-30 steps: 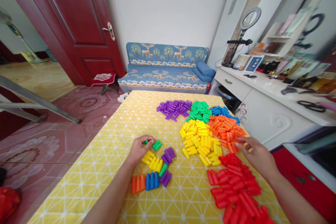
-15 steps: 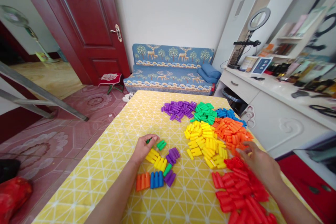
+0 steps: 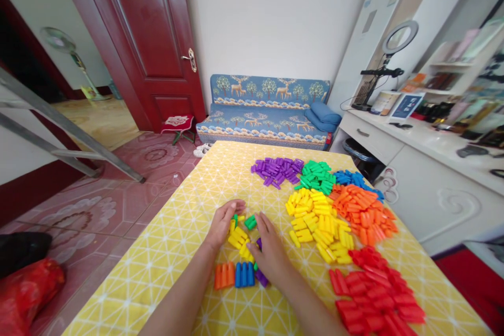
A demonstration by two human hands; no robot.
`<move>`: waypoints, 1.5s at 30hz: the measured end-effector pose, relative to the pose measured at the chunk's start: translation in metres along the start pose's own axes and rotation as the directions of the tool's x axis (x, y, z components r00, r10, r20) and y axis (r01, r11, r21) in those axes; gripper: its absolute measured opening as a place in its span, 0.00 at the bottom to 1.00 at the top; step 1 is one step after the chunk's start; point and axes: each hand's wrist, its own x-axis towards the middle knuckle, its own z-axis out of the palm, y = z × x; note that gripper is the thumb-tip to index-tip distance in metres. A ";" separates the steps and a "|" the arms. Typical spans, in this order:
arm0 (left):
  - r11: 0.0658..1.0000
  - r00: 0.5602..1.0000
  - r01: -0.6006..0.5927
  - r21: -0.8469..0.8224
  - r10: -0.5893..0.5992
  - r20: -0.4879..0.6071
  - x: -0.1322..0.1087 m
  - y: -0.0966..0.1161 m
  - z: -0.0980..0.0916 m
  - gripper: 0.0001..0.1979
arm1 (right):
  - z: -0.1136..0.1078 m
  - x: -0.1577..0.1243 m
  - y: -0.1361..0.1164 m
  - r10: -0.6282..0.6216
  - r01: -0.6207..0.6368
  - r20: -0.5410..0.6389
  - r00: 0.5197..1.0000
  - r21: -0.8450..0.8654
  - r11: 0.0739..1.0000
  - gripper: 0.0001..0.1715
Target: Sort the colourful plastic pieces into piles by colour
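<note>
A small cluster of plastic toy pieces lies on the table in front of me. It holds yellow pieces (image 3: 238,239), a green piece (image 3: 250,222), an orange set (image 3: 224,275), a blue set (image 3: 244,275) and purple pieces (image 3: 261,277). On the cluster's left edge is my left hand (image 3: 224,223), fingers stretched out beside a small green piece (image 3: 235,217). My right hand (image 3: 271,249) reaches over the right side, thumb and fingers apart, covering part of the purple and yellow pieces. Whether its fingertips touch them is hard to see.
Sorted piles stand to the right: purple (image 3: 277,171), green (image 3: 317,177), blue (image 3: 354,179), yellow (image 3: 321,223), orange (image 3: 364,210) and red (image 3: 378,291). A yellow patterned cloth (image 3: 165,252) covers the table. Beyond it is a blue sofa (image 3: 263,118); a white dresser (image 3: 429,168) stands right.
My right hand has moved left from the orange and red piles to the cluster. My left hand stays near the green pieces, its fingers straighter. The view has shifted slightly.
</note>
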 end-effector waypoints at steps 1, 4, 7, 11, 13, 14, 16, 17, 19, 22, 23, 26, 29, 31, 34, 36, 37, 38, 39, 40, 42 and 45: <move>1.000 1.000 -0.006 0.028 0.006 -0.009 0.001 -0.001 0.000 0.21 | 0.007 0.005 0.000 -0.017 0.017 -0.020 1.000 0.012 1.000 0.40; 0.992 0.997 0.009 0.124 0.000 -0.072 0.006 -0.004 0.005 0.21 | 0.018 0.018 0.002 -0.038 0.045 -0.106 0.994 0.058 0.997 0.34; 0.995 0.990 0.078 0.058 -0.070 -0.126 0.013 -0.001 0.019 0.23 | 0.019 0.021 0.005 0.008 0.015 -0.190 0.982 0.122 0.992 0.32; 0.949 0.981 0.168 -0.265 -0.187 -0.048 0.022 0.013 0.041 0.28 | 0.017 0.019 0.007 0.068 -0.032 -0.305 0.950 0.121 0.992 0.30; 0.922 0.980 0.196 -0.333 -0.192 0.044 0.025 0.022 0.042 0.30 | 0.015 0.018 0.008 0.067 -0.045 -0.336 0.939 0.073 0.996 0.31; 0.930 0.984 0.181 -0.319 -0.170 0.061 0.025 0.025 0.039 0.31 | 0.014 0.018 0.008 0.061 -0.048 -0.342 0.938 0.044 0.998 0.32; 0.981 0.996 0.084 -0.173 -0.085 0.004 0.024 0.026 0.027 0.30 | 0.012 0.018 0.008 0.048 -0.054 -0.339 0.940 -0.007 0.999 0.32; 0.999 0.998 0.016 -0.042 -0.019 -0.063 0.024 0.024 0.019 0.28 | 0.011 0.018 0.007 0.044 -0.056 -0.333 0.942 -0.028 0.998 0.32; 0.963 0.985 -0.058 0.263 0.099 -0.145 0.022 0.016 0.002 0.24 | 0.008 0.018 0.004 0.032 -0.055 -0.317 0.948 -0.064 0.996 0.33; 0.830 0.987 -0.096 0.550 0.152 -0.057 0.019 0.000 -0.014 0.19 | 0.004 0.017 -0.002 -0.010 -0.024 -0.276 0.961 -0.120 0.992 0.36; 0.778 0.989 -0.105 0.620 0.145 -0.014 0.019 -0.004 -0.016 0.18 | 0.002 0.017 -0.004 -0.032 -0.005 -0.257 0.966 -0.138 0.990 0.36; 0.650 0.993 -0.117 0.751 0.102 0.066 0.021 -0.010 -0.010 0.18 | 0.000 0.017 -0.007 -0.067 0.034 -0.198 0.978 -0.165 0.986 0.33; 0.586 0.993 -0.118 0.802 0.090 0.080 0.025 -0.008 0.000 0.19 | -0.001 0.017 -0.006 -0.042 0.015 -0.189 0.981 -0.142 0.990 0.29; 0.562 0.993 -0.112 0.819 0.100 0.067 0.026 -0.006 0.005 0.20 | 0.000 0.017 -0.006 -0.017 -0.009 -0.216 0.976 -0.120 0.993 0.26; 0.549 0.993 -0.110 0.829 0.105 0.062 0.026 -0.003 0.007 0.17 | 0.001 0.016 -0.006 0.014 -0.040 -0.258 0.966 -0.099 0.994 0.23; 0.566 0.993 -0.117 0.816 0.093 0.078 0.024 -0.002 0.006 0.16 | 0.002 0.015 -0.007 0.029 -0.054 -0.277 0.960 -0.085 0.995 0.22; 0.579 0.993 -0.119 0.806 0.086 0.084 0.024 -0.001 0.005 0.16 | 0.002 0.015 -0.008 0.033 -0.057 -0.281 0.959 -0.078 0.995 0.21; 0.592 0.993 -0.120 0.797 0.082 0.088 0.023 0.000 0.005 0.15 | 0.003 0.014 -0.008 0.033 -0.056 -0.279 0.960 -0.076 0.996 0.21; 0.601 0.993 -0.121 0.790 0.081 0.090 0.023 0.000 0.004 0.15 | 0.003 0.014 -0.008 0.028 -0.052 -0.269 0.963 -0.080 0.995 0.22; 0.607 0.992 -0.123 0.785 0.082 0.091 0.023 0.000 0.004 0.14 | 0.002 0.013 -0.009 0.019 -0.044 -0.253 0.967 -0.093 0.995 0.22; 0.609 0.992 -0.126 0.783 0.091 0.089 0.023 0.000 0.004 0.13 | -0.001 0.013 -0.010 -0.001 -0.030 -0.212 0.977 -0.142 0.989 0.21; 0.607 0.990 -0.140 0.782 0.109 0.093 0.023 -0.001 0.004 0.12 | -0.012 0.013 -0.017 -0.030 -0.005 -0.156 0.987 -0.222 0.975 0.15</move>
